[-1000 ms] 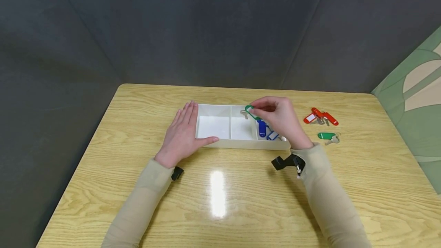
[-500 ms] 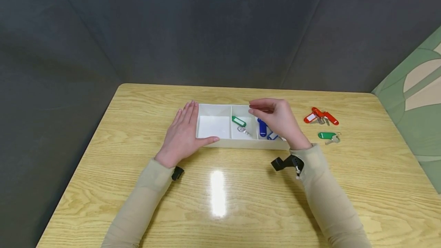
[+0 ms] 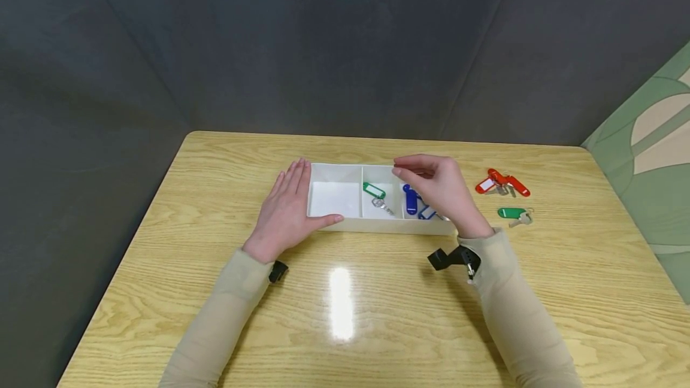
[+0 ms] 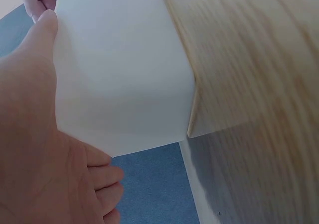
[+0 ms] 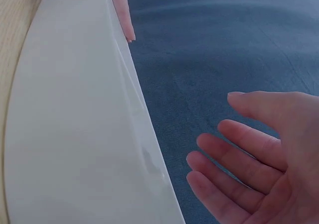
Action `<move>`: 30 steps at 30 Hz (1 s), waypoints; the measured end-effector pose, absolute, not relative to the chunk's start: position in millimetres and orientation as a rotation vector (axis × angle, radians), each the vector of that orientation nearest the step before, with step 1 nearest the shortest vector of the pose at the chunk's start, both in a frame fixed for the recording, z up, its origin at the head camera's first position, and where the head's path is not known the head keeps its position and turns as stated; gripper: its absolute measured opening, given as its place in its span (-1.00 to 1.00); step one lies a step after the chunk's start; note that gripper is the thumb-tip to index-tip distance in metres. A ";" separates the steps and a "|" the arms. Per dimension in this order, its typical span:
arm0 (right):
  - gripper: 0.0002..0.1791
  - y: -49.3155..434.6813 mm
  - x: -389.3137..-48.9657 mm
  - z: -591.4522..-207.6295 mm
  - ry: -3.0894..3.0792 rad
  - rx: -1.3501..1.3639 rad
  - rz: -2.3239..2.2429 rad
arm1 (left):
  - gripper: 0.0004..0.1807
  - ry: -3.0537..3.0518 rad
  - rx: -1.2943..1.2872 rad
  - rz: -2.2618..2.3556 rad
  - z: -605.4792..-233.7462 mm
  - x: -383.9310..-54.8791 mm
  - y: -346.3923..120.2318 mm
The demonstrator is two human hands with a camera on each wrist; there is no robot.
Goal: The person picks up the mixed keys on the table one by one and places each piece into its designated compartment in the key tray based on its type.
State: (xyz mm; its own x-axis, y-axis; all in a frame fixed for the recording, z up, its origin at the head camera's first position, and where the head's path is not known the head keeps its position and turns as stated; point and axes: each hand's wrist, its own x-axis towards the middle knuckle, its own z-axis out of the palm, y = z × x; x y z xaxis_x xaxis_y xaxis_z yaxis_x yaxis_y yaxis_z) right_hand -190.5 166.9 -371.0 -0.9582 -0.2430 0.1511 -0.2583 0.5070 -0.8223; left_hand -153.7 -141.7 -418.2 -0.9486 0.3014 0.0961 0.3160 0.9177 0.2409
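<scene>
A white three-compartment tray (image 3: 377,226) lies on the table. My left hand (image 3: 283,211) rests flat along its left end, thumb on the front wall; the left wrist view shows this hand (image 4: 50,144) against the tray's side (image 4: 119,74). In the middle compartment lies a green key tag (image 3: 374,190) with its key (image 3: 383,205). Blue key tags (image 3: 411,199) with keys fill the right compartment, partly hidden by my right hand (image 3: 439,184). That hand hovers above it with nothing held; in the right wrist view its fingers (image 5: 239,149) are loosely bent and apart from the thumb.
On the table (image 3: 242,328) right of the tray lie red key tags (image 3: 501,179) with keys in a cluster. Just nearer is another green key tag (image 3: 510,212) with a key (image 3: 523,218). A dark fabric wall (image 3: 323,47) stands behind the table.
The right hand let go of the green key tag, which dropped into the middle compartment with its key. The hand then shifted slightly right. The left hand stayed still.
</scene>
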 end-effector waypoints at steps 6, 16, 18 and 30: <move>-0.63 168.7 -186.7 -369.2 -2.694 0.441 1.513 | 0.40 -3.019 -0.488 -0.392 -418.8 -153.7 -142.3; -0.61 172.7 -184.6 -369.1 -2.680 0.445 1.509 | 0.39 -3.019 -0.486 -0.392 -419.0 -154.5 -142.0; -0.59 173.5 -184.4 -369.5 -2.677 0.446 1.508 | 0.39 -3.013 -0.491 -0.392 -419.0 -154.3 -141.9; -0.55 178.8 -183.1 -370.4 -2.657 0.420 1.550 | 0.39 -2.998 -0.497 -0.395 -420.3 -154.7 -142.2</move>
State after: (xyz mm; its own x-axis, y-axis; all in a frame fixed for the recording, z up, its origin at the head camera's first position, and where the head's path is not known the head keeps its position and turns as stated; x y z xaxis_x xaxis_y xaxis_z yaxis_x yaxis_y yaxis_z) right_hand -183.1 178.8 -370.4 -0.9627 -0.2133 0.1666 -0.2500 0.4650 -0.8493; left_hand -154.7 -142.2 -420.3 -0.9445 0.3068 0.1172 0.3266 0.9144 0.2393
